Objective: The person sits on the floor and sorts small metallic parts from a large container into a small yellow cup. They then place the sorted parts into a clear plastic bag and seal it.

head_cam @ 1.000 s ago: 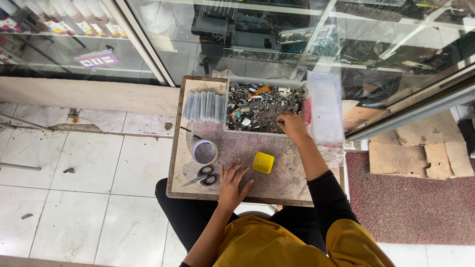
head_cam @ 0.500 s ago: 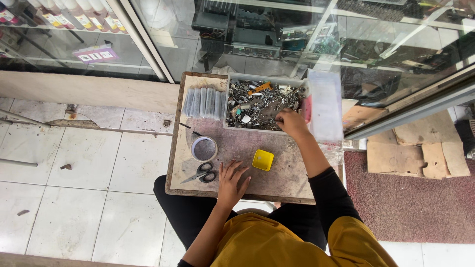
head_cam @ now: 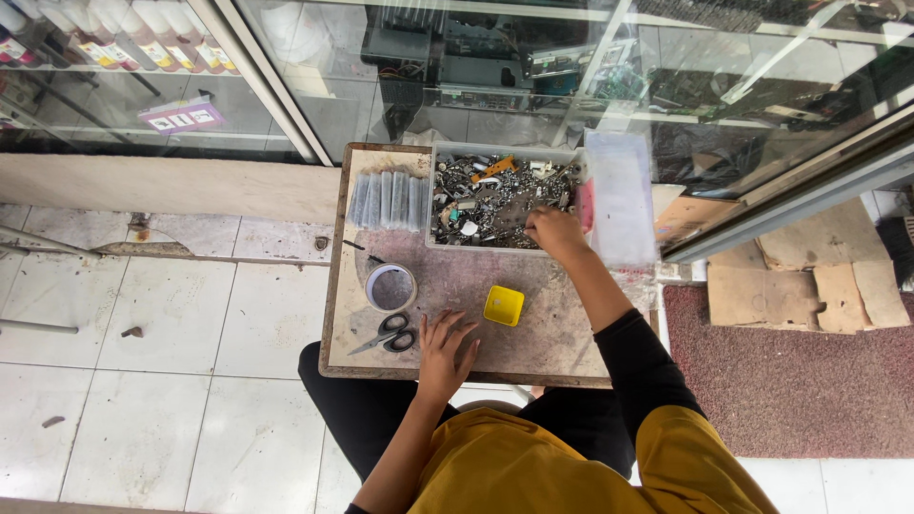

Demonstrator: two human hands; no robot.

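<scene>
right hand [head_cam: 552, 228] digs into the parts bin [head_cam: 495, 200], grip unclear; left hand [head_cam: 446, 347] lies open-fingered on the table [head_cam: 562, 333].

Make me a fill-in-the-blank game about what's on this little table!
1. The right hand reaches into the tray of small ____ parts.
2. The left hand lies flat on the board, beside the black-handled ____.
3. The small square dish between the hands is ____.
4. The round container sits just above the scissors, with its ____ side up.

Missing words: metal; scissors; yellow; open
</scene>
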